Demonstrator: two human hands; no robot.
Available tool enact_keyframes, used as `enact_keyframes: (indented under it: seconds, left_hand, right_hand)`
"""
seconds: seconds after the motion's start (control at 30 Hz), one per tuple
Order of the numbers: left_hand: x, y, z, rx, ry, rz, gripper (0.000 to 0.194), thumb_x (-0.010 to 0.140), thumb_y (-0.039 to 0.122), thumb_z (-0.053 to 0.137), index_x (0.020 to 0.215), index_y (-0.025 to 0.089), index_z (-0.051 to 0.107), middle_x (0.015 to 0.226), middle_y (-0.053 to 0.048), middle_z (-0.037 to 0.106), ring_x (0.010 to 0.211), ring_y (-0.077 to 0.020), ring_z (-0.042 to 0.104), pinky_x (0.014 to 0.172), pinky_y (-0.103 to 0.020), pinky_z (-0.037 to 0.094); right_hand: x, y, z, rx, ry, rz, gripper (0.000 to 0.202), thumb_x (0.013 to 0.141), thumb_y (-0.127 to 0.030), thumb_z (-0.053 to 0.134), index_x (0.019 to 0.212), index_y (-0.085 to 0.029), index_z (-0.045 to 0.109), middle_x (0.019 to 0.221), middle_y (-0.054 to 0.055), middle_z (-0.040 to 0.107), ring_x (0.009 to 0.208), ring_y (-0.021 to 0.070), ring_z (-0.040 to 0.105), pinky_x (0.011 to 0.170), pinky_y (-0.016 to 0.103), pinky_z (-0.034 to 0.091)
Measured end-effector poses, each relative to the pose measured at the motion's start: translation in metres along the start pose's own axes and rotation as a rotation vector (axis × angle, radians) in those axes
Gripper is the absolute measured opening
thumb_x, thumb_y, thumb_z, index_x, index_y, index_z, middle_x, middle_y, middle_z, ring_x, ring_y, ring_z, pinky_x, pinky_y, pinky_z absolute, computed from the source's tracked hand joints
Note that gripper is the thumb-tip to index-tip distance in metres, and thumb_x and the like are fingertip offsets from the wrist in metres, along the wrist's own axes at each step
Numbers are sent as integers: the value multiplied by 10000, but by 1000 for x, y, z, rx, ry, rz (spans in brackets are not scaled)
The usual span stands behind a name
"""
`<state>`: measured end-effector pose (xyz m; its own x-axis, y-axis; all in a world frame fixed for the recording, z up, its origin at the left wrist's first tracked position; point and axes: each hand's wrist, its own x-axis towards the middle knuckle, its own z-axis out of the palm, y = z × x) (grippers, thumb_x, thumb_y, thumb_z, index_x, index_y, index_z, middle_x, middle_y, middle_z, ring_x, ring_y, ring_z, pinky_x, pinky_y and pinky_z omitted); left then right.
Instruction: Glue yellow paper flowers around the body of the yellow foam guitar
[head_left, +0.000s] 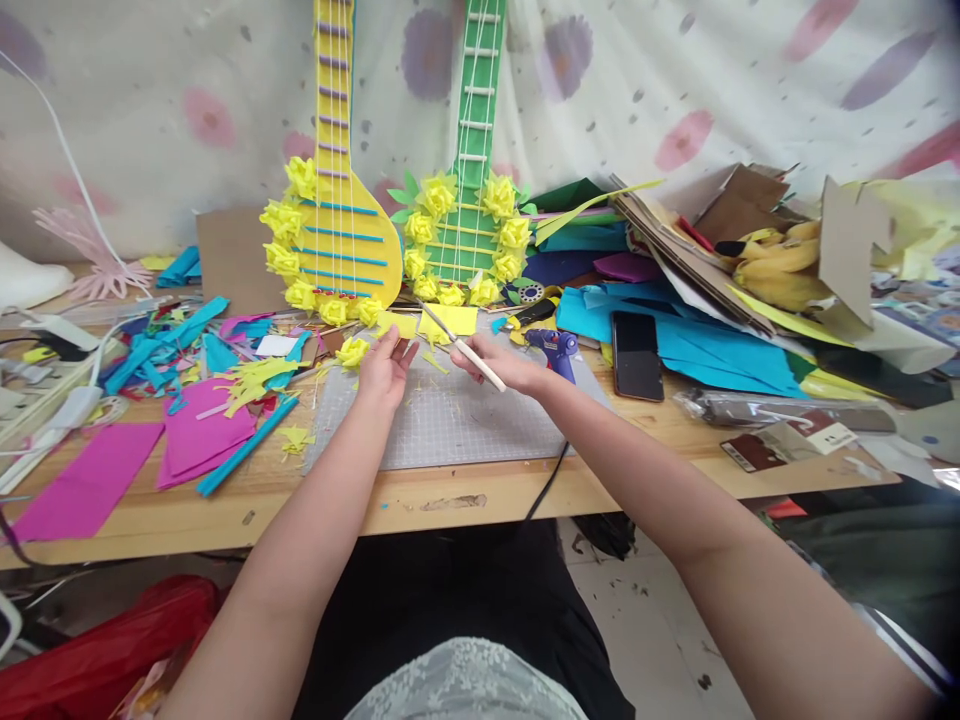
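Note:
My left hand (385,372) pinches a small piece of yellow paper (399,324) over the grey cutting mat (450,430). In my right hand (495,364) is a pair of scissors (480,362) with white handles, blades pointing up and left. A yellow paper rectangle (454,321) lies just beyond the blades. Close by my left hand rests a yellow paper flower (352,352). Behind, a yellow guitar-shaped craft (352,240) and a green guitar-shaped craft (469,235) lean upright, both edged with yellow paper flowers.
A blue glue gun (556,347) and a black phone (637,355) lie right of my hands. Pink paper sheets (206,430) and coloured scraps cover the left side. Blue paper (697,340) and stacked cardboard (690,250) fill the right. A black cord (550,482) crosses the table's front edge.

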<state>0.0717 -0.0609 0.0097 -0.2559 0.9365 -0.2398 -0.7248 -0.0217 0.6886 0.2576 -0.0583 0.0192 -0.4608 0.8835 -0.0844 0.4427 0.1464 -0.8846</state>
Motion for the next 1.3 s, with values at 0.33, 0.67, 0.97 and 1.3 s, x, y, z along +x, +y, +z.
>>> enact_keyframes:
  seconds: [0.33, 0.67, 0.97, 1.3]
  left_hand:
    - [-5, -5, 5, -54, 22, -6, 162, 816, 58, 579, 680, 138, 619, 651, 15, 656, 597, -61, 618, 760, -239, 553]
    - [-5, -10, 5, -25, 23, 36, 127, 740, 70, 643, 651, 151, 604, 650, 20, 654, 642, -69, 631, 748, -205, 542]
    - [-2, -12, 1, 36, 16, 67, 130, 684, 119, 712, 654, 162, 594, 687, 23, 654, 700, -83, 642, 794, -235, 537]
    - [-4, -12, 2, 33, 19, 51, 134, 675, 100, 713, 629, 140, 593, 656, 21, 654, 642, -65, 615, 756, -226, 538]
  right_hand:
    - [-5, -22, 3, -132, -264, -97, 450, 835, -623, 464, 727, -189, 417, 749, 22, 498, 796, 164, 501, 684, 287, 417]
    - [-2, -24, 12, -93, -209, -53, 518, 801, -698, 460, 688, -195, 403, 633, -21, 419, 618, 111, 405, 577, 254, 346]
    - [-3, -18, 10, -31, -184, -14, 546, 738, -725, 521, 646, -201, 400, 579, -27, 423, 514, 94, 389, 488, 244, 309]
    - [-6, -16, 5, -24, -195, 34, 543, 712, -727, 544, 665, -202, 412, 556, -34, 433, 471, 87, 398, 461, 242, 322]
